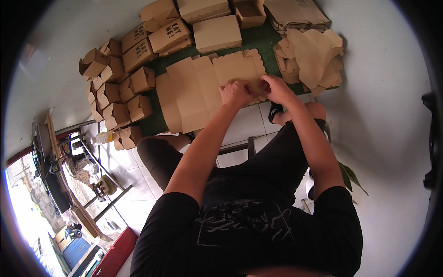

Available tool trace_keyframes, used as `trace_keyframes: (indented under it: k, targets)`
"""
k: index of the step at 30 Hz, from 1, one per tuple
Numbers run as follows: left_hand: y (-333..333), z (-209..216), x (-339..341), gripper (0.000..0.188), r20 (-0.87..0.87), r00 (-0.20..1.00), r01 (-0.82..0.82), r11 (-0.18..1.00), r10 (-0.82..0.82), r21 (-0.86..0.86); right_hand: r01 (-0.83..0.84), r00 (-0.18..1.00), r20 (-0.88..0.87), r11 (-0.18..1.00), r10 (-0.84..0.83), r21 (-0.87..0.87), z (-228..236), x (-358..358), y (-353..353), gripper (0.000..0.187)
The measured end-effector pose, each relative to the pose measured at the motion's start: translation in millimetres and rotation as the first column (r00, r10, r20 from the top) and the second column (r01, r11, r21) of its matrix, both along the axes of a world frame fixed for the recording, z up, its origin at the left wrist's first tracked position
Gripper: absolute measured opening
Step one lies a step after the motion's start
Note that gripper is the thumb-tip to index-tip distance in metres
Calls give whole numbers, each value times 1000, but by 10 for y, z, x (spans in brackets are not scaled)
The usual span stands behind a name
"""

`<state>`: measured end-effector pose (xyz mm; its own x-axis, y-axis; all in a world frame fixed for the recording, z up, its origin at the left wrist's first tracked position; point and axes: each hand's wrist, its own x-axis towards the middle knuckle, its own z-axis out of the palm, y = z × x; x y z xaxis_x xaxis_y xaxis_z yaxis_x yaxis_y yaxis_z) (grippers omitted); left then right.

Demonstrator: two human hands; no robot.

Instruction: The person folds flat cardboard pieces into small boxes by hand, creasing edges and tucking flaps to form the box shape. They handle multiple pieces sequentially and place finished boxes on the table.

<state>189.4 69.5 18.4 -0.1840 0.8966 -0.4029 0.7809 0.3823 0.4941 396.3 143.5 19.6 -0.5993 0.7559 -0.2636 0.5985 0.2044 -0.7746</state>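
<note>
A flat brown cardboard box blank lies creased and unfolded on a green mat, its scalloped edge toward the right. At the near right corner of this blank, my left hand has its fingers curled around the cardboard. Just to the right, my right hand pinches the same scalloped corner. The fingertips of both hands are partly hidden, and a small gap separates them.
Folded small boxes crowd the left side of the green mat. Larger closed boxes stand along the back. Flat brown blanks are piled at the right, with another stack behind. A bottle stands near the left boxes.
</note>
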Motion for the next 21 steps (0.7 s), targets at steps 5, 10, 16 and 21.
trace_keyframes:
  k: [5, 10, 16, 21]
  targets:
    - [-3, -16, -7, 27, 3, 1000, 3, 1000, -3, -12, 0, 1000, -27, 999, 1, 43, -57, -5, 0, 31]
    - [-2, 0, -54, 33, 6, 999, 36, 999, -36, -16, 4, 999, 38, 1000, -3, -31, -59, 2, 47, 31]
    - [-72, 142, -285, 53, 159, 963, 207, 975, -217, 79, -41, 992, -113, 997, 49, 71, -65, 18, 12, 40]
    - [-161, 228, -379, 53, 77, 913, 385, 910, -400, 155, -105, 994, -33, 994, 107, 41, -44, 63, 12, 44]
